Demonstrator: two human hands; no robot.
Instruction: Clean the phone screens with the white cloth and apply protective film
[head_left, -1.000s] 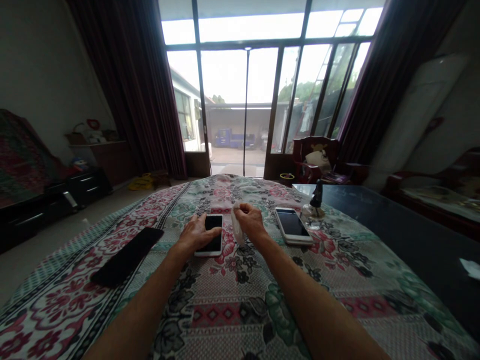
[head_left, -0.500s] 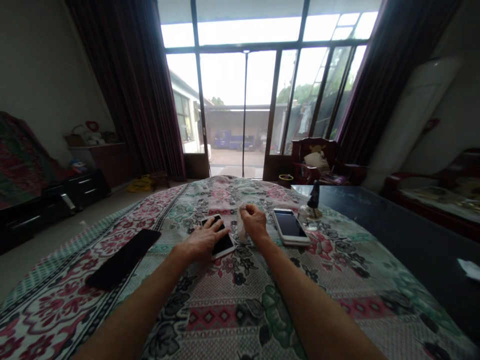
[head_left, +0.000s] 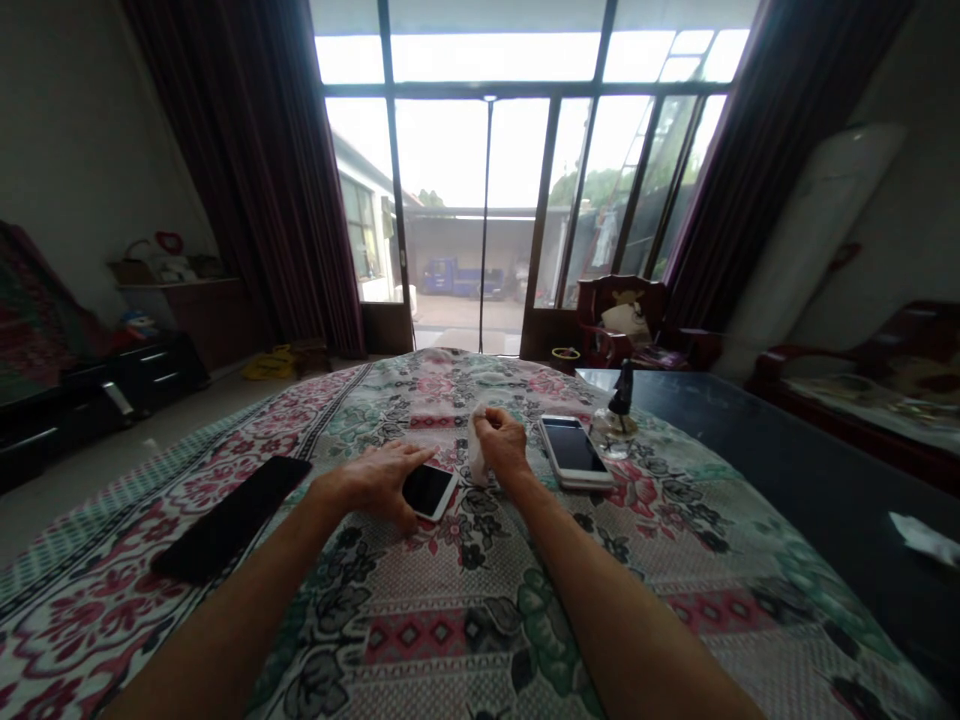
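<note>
My left hand [head_left: 381, 481] lies flat with its fingers spread on the left part of a small white phone [head_left: 429, 491], which sits at an angle on the floral cloth [head_left: 465, 620]. My right hand [head_left: 501, 444] is closed in a pinch on a white wipe [head_left: 475, 453] that hangs down just right of that phone. A larger white phone [head_left: 573, 451] lies face up to the right of my right hand.
A long black phone [head_left: 232, 518] lies on the cloth at the left. A small glass bottle with a dark top [head_left: 617, 418] stands by the white phone. A dark glass table [head_left: 817, 490] with a white scrap [head_left: 924, 538] is at the right. Glass doors and curtains are beyond.
My left hand has turned the small white phone clockwise and slid it a little toward me. My right hand has stayed nearly still with the wipe.
</note>
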